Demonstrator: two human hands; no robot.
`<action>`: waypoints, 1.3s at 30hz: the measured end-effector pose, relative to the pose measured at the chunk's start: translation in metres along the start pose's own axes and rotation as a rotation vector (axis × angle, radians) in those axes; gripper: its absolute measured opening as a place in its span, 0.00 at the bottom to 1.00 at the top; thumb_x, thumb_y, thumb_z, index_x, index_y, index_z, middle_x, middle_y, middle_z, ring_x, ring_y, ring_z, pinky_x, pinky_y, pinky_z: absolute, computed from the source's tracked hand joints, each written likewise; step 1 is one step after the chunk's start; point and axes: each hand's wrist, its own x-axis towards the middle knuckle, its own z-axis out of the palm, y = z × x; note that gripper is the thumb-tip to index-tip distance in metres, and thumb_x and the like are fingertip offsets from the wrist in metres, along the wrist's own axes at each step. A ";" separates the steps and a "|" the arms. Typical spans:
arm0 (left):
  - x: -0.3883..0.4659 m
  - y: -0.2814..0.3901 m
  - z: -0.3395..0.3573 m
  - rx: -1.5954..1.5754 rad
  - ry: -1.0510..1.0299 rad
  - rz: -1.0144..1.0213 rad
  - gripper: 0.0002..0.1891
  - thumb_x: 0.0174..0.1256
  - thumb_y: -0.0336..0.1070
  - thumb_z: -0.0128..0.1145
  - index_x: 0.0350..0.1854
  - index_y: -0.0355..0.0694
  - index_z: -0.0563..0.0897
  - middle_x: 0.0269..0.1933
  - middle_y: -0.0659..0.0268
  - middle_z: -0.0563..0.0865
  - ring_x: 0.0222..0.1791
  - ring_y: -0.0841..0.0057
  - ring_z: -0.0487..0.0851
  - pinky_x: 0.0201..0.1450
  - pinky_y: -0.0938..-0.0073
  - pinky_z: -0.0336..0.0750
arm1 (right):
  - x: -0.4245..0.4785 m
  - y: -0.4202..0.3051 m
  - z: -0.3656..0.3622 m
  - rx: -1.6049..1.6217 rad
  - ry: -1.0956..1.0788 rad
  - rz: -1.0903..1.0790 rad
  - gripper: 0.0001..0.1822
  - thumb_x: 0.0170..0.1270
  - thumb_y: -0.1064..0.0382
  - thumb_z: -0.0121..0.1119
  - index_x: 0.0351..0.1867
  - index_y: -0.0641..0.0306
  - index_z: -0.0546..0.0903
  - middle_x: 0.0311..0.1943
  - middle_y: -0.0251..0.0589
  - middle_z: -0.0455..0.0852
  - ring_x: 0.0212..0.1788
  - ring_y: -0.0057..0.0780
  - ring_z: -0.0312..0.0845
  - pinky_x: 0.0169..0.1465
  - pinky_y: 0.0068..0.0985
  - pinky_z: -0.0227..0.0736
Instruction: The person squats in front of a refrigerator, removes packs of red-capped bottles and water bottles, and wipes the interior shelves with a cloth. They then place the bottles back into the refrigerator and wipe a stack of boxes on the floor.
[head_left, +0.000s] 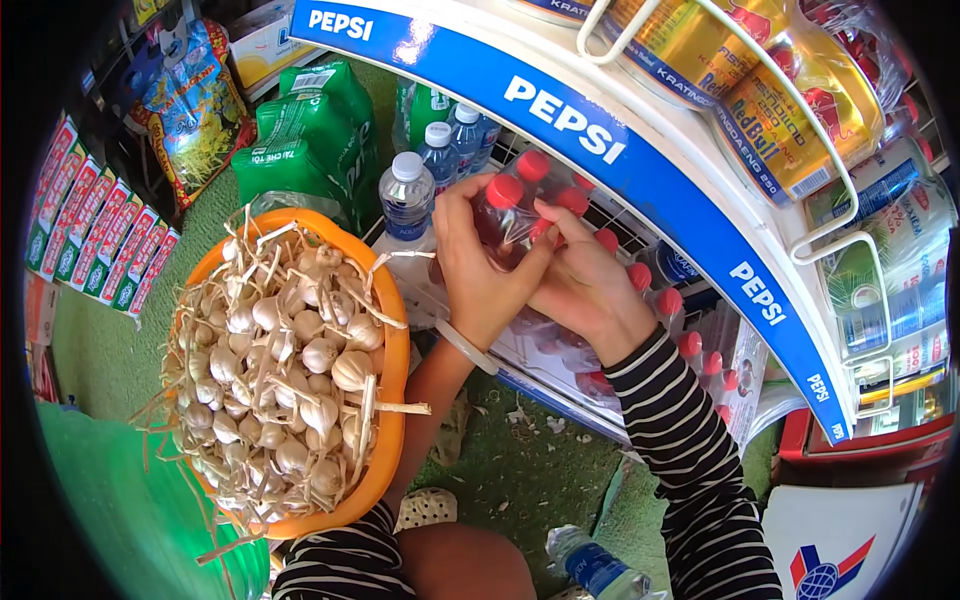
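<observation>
On a rack shelf under a blue PEPSI strip, a plastic-wrapped pack of red-capped bottles with dark contents sits between my hands. My left hand, with a pale bangle at the wrist, curls around the pack's near left bottle. From the right, my right hand pinches the clear wrap near the caps between thumb and fingers; part of its grip is hidden. My thumbs come close together. Just left of my left hand stands a clear water bottle with a white cap and blue label.
An orange basin heaped with garlic bulbs stands left of my left forearm. Green wrapped bottle packs lie behind it. Above my hands curves the PEPSI shelf edge, carrying Red Bull cans behind wire guards. A plastic bottle lies near my knee.
</observation>
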 end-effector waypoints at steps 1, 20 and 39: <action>-0.002 -0.005 0.000 0.001 -0.009 -0.019 0.32 0.50 0.30 0.73 0.57 0.33 0.70 0.52 0.60 0.74 0.52 0.76 0.75 0.56 0.75 0.72 | 0.004 0.002 -0.004 0.013 0.050 -0.016 0.19 0.71 0.57 0.56 0.57 0.67 0.73 0.54 0.49 0.79 0.57 0.41 0.75 0.66 0.37 0.69; -0.066 0.001 -0.012 0.020 -0.043 -0.065 0.38 0.63 0.34 0.67 0.72 0.33 0.59 0.68 0.53 0.63 0.70 0.66 0.59 0.73 0.64 0.54 | -0.211 0.011 0.009 -0.576 0.172 -0.052 0.29 0.73 0.53 0.51 0.67 0.71 0.67 0.54 0.49 0.80 0.56 0.35 0.78 0.64 0.31 0.69; -0.402 0.089 -0.019 -0.461 -1.371 -2.766 0.52 0.61 0.65 0.60 0.70 0.22 0.56 0.64 0.39 0.72 0.65 0.48 0.74 0.70 0.49 0.66 | -0.467 0.209 -0.192 0.969 0.317 0.385 0.53 0.59 0.24 0.50 0.72 0.68 0.58 0.70 0.67 0.59 0.71 0.67 0.54 0.73 0.63 0.45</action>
